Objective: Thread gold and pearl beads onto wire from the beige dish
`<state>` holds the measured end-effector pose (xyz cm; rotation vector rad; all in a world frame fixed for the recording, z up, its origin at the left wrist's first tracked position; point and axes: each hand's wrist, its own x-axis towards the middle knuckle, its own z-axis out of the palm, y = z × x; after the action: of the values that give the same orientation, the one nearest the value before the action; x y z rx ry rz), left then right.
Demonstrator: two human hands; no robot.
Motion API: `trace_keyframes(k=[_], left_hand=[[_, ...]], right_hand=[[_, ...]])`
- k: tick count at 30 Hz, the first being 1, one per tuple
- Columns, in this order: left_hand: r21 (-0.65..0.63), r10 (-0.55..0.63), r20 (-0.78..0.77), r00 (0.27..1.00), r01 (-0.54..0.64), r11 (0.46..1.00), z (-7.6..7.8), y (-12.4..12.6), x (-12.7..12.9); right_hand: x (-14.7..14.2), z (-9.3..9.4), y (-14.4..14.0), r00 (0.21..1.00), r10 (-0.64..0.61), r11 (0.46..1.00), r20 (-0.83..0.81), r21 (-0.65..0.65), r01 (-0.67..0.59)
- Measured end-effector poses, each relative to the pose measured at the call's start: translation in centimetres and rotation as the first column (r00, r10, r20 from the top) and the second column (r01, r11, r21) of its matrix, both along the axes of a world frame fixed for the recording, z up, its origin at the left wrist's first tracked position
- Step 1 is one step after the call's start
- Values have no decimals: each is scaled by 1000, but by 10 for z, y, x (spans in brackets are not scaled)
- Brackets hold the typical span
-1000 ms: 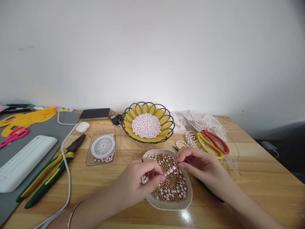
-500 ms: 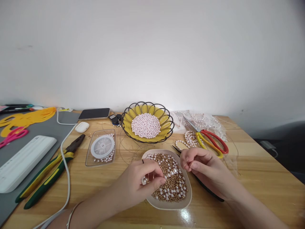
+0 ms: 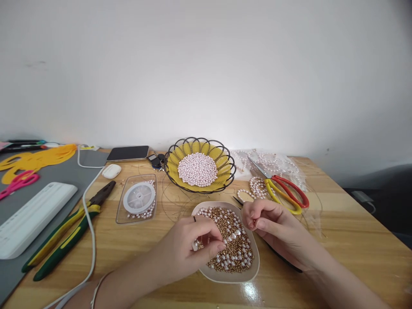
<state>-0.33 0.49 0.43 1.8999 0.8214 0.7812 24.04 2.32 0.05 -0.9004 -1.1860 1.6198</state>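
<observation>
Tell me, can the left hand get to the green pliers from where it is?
Probably yes. The left hand is pinching beads over the white dish, and the green pliers lie on the same side, with only bare wood and a white cable between.

Both forearms are bare from the lower edge of the view up to the hands; no sleeve shows on either one. The left hand has a thin dark ring on one finger, seen as a narrow band near the knuckle. A slim, pale metal bracelet circles the left forearm, well back from that hand. The right hand wears no ring or band that can be made out. Fingernails are short and unpainted.
</observation>
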Motion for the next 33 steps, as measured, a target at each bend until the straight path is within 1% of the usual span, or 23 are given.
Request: trace_keyframes(k=[7, 11, 15, 21, 25, 30, 33], left_hand=[[5, 1, -1, 1000, -1, 1000, 0, -2, -1], [6, -8, 10, 1000, 8, 1000, 2, -2, -1], [5, -11, 10, 1000, 11, 1000, 4, -3, 0], [12, -16, 22, 1000, 16, 1000, 1, -1, 0], [27, -12, 29, 1000, 11, 1000, 3, -2, 0], [31, -12, 34, 999, 11, 999, 5, -3, 0], [46, -10, 27, 1000, 8, 999, 3, -2, 0]], right_hand=[[-2, 0, 0, 1000, 2, 1000, -1, 15, -2], [-2, 0, -1, 999, 32, 999, -37, -15, -33], [-1, -1, -1, 998, 35, 998, -60, -43, -37], [-1, 1, -1, 998, 53, 997, -46, -55, -56], [-4, -2, -2, 983, 113, 985, -144, -112, -130], [-13, -12, -6, 933, 167, 943, -318, -226, -246], [-17, -17, -9, 905, 176, 921, -387, -259, -290]])
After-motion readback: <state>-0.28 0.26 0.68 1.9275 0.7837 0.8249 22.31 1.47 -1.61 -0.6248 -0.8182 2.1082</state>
